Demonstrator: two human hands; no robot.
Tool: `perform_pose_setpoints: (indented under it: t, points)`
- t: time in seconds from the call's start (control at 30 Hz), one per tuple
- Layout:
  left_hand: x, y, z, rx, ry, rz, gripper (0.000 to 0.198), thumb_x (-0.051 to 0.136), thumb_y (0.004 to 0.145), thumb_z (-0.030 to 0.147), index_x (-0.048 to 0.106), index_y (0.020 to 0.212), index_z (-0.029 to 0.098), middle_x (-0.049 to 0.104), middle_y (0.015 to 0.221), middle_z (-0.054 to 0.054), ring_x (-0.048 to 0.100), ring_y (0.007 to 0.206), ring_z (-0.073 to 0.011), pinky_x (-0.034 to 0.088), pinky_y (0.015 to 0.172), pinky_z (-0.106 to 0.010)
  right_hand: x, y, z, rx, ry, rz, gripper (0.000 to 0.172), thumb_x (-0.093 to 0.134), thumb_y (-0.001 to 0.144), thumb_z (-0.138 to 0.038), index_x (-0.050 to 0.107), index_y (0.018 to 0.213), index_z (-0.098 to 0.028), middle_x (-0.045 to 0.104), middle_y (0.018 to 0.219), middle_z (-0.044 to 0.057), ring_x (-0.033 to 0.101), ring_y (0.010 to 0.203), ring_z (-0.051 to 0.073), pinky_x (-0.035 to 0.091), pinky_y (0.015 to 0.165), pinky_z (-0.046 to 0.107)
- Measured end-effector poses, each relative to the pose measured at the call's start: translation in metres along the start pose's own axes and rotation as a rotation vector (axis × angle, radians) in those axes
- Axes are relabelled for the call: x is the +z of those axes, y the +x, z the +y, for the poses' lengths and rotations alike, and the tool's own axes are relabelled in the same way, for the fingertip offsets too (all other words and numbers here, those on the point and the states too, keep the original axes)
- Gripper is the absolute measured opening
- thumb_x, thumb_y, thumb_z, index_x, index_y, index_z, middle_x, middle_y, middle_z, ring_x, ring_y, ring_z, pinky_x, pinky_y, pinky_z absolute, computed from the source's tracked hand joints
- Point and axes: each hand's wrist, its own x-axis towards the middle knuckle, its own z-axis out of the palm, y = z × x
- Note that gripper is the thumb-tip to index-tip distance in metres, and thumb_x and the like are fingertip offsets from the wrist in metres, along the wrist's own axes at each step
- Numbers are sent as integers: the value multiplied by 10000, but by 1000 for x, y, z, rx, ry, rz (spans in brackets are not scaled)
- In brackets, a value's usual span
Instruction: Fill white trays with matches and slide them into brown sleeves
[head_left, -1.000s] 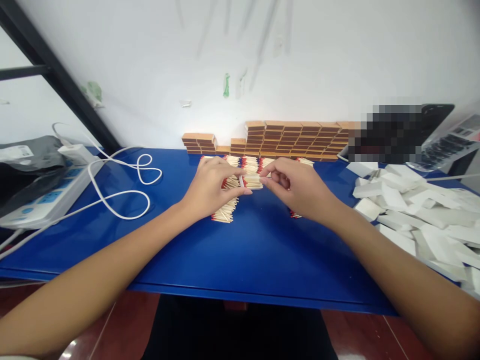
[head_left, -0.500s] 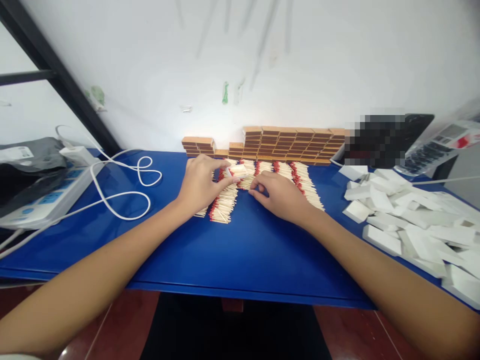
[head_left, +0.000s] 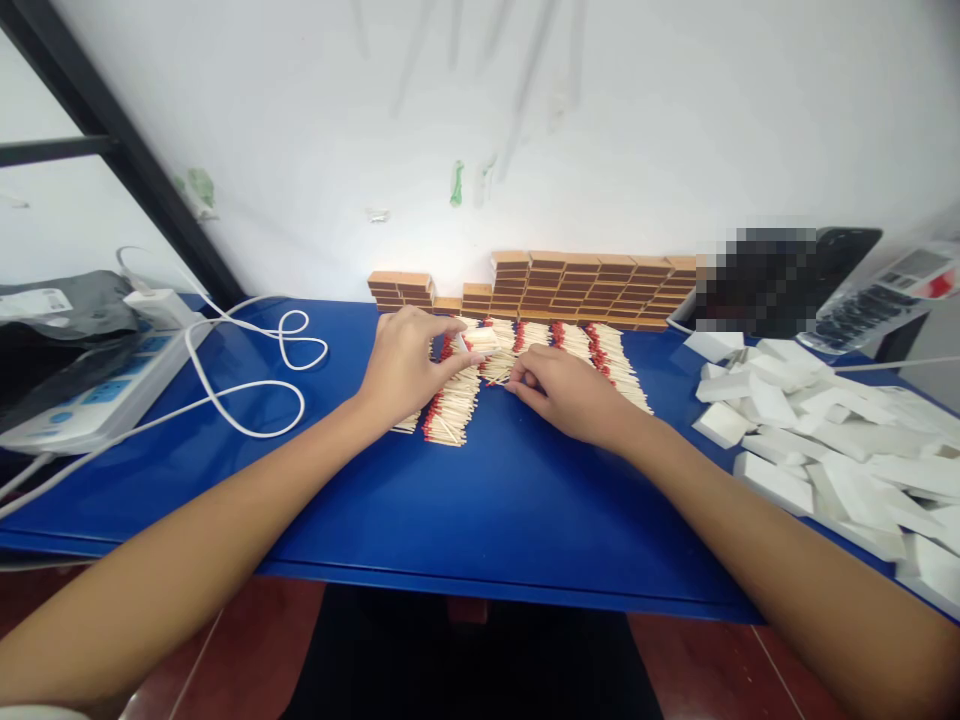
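Observation:
My left hand (head_left: 409,355) pinches a small white matchbox tray (head_left: 489,350) between thumb and fingers. Matchsticks with red heads lie inside it, and the tray is tilted towards me. To its right, my right hand (head_left: 562,390) has thumb and forefinger closed at the near end of a short row of matchsticks (head_left: 495,368). A few stick ends show at those fingertips, partly hidden. Longer rows of matchsticks (head_left: 454,405) lie under and beside my left hand, and another row (head_left: 622,365) fans out beyond my right wrist.
Stacked brown matchboxes (head_left: 570,285) line the wall behind the rows. A heap of white trays (head_left: 847,430) covers the right of the blue table (head_left: 450,520). A pixelated dark object (head_left: 757,280) and a plastic bottle (head_left: 847,315) stand behind it. Left are a power strip (head_left: 97,395) and white cable (head_left: 247,385).
The fingertips of my right hand have closed together, and stick ends now show beside them. My left hand keeps the tray in nearly the same place. The view has shifted slightly.

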Motion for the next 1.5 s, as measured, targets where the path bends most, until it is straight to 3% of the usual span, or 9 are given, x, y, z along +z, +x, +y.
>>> perform_pose_setpoints:
  t: [0.4, 0.6, 0.97, 1.17, 1.37, 1.5]
  points:
    - [1, 0, -1, 20, 6, 4, 327, 874, 862, 472, 808, 1108, 266, 819, 1070, -45, 707, 1026, -286, 488, 960, -459, -9, -5, -8, -14, 100, -25, 133, 620, 989, -275, 655, 878, -210, 667, 882, 58, 583, 792, 202, 407, 700, 317]
    - [0, 0, -1, 20, 8, 1, 325, 855, 883, 472, 806, 1122, 258, 818, 1070, -49, 705, 1033, -290, 480, 958, -458, -7, -3, -5, 65, 65, 31, 119, 628, 972, -249, 683, 877, -201, 674, 843, 47, 580, 749, 192, 382, 670, 311]
    - [0, 1, 1, 12, 11, 4, 336, 887, 849, 463, 808, 1092, 244, 819, 1063, -42, 697, 1016, -279, 475, 949, -437, -13, -4, -2, 73, 126, -122, 127, 584, 944, -229, 652, 838, -211, 681, 785, 29, 572, 685, 180, 375, 636, 312]
    - [1, 1, 0, 16, 12, -3, 342, 893, 849, 439, 808, 1106, 230, 819, 1075, -48, 704, 1031, -278, 477, 953, -427, -18, -6, -4, 43, 158, -152, 130, 632, 959, -315, 676, 898, -209, 668, 808, 37, 564, 706, 182, 377, 633, 305]
    - [0, 1, 1, 20, 26, 6, 349, 898, 841, 450, 813, 1098, 231, 820, 1054, -52, 711, 1010, -280, 484, 943, -430, -16, -6, -5, 37, 130, -172, 161, 575, 991, -277, 666, 882, -201, 677, 833, 56, 576, 748, 195, 395, 674, 320]
    - [0, 1, 0, 31, 23, 14, 380, 901, 834, 459, 815, 1115, 219, 822, 1040, -60, 711, 994, -282, 488, 935, -437, -27, -9, -5, 88, 243, -211, 259, 559, 1005, -402, 677, 895, -199, 681, 816, 49, 571, 719, 191, 405, 658, 325]
